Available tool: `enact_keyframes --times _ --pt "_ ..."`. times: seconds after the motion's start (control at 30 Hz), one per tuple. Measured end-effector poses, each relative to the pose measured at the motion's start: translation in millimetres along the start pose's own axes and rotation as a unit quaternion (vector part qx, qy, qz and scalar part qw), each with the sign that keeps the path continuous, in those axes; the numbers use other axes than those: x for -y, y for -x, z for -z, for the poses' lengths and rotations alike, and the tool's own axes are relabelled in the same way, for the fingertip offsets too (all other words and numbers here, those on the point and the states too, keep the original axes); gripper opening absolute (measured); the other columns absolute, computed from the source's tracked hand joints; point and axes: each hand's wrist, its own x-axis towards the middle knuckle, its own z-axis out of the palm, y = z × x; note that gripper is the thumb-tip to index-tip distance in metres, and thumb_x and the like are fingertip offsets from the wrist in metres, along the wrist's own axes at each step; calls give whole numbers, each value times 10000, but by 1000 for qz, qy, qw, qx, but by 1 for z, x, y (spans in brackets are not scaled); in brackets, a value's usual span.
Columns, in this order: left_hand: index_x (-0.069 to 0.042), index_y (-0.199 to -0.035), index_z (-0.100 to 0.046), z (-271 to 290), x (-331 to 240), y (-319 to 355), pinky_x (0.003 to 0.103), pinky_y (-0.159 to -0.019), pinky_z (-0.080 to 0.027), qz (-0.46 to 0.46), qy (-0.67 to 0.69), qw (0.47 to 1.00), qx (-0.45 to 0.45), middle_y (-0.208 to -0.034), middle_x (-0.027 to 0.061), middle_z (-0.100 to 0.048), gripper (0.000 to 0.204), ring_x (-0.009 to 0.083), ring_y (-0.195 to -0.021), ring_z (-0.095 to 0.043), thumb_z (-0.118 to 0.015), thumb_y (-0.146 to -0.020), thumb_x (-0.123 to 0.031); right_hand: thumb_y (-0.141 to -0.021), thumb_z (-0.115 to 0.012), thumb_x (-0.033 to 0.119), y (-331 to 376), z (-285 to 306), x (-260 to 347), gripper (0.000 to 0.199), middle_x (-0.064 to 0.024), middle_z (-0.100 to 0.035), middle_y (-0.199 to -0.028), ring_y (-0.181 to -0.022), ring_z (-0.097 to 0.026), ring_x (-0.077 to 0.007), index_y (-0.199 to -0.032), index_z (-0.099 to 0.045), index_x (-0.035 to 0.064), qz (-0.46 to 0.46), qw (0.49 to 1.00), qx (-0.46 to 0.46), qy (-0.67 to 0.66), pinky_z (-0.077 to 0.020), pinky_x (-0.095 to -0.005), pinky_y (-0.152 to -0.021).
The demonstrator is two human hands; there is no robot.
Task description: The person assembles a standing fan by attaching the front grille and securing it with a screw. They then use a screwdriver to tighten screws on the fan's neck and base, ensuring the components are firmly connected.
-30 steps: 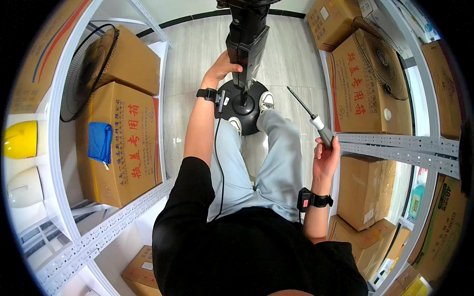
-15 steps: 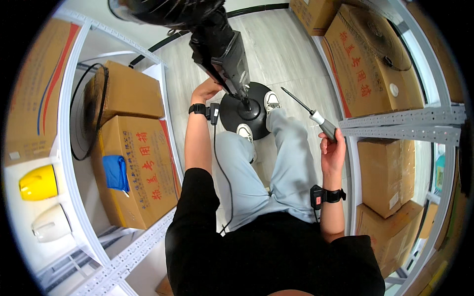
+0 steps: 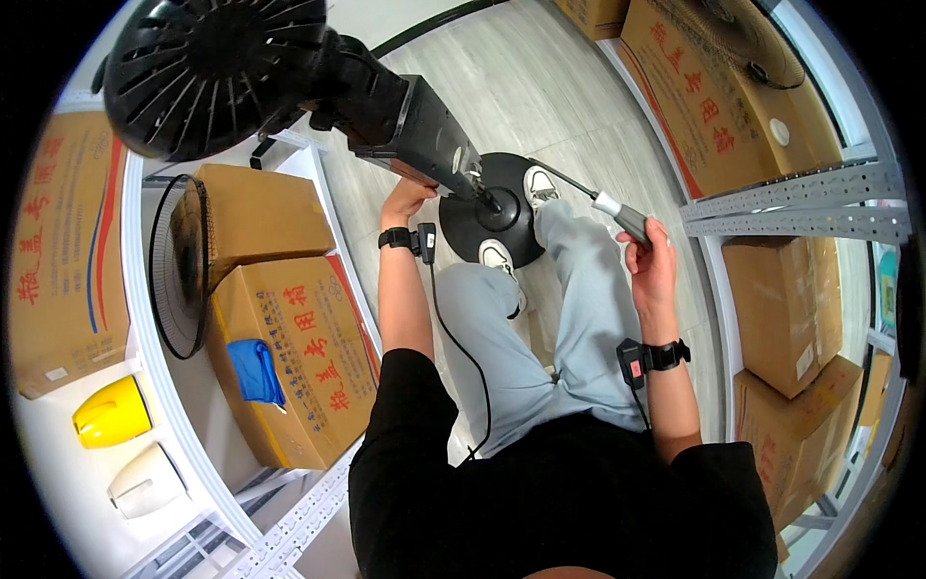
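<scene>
Head view: the pedestal fan (image 3: 289, 87) leans over the floor (image 3: 540, 87), its round base (image 3: 487, 217) between the person's shoes. The left hand (image 3: 405, 198) grips the stiff, likely top-heavy column; the right hand (image 3: 651, 261) is closed around a screwdriver (image 3: 603, 205), a firm grip on its handle.

A single head-worn fisheye camera looks steeply down from above the person's torso, close to both forearms, toward the floor (image 3: 540, 87) between shelves (image 3: 791, 198).
</scene>
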Motion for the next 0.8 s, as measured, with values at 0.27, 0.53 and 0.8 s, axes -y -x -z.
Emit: enact_keyframes --times 0.27,0.53,0.8 --pt "-136 -1278 -537 -50 -17 -1 362 -1026 -400 6 280 957 -76 -1278 0 -563 461 199 -1153 -519 -636 -880 -345 -907 -647 262 -69 -30 -57 269 -82 -691 -790 -559 -536 -63 -1042 -607 32 -50 995 5 88 -385 -204 -481" --pt "-129 -1292 -555 -51 10 -13 384 -1089 -368 62 256 927 -266 -1337 32 -557 401 221 -1218 -513 -475 -967 -352 -900 -649 275 -107 -44 -71 262 -74 -690 -774 -573 -571 -70 -1005 -628 35 -76 990 34 115 -404 -203 -490" --pt "-132 -1306 -551 -63 6 -15 391 -1110 -353 19 235 935 -263 -1347 37 -553 422 222 -1236 -508 -484 -963 -368 -892 -657 316 -133 -28 -99 362 -86 -703 -844 -623 -592 -74 -1102 -585 29 -179 978 99 40 -415 -188 -516"
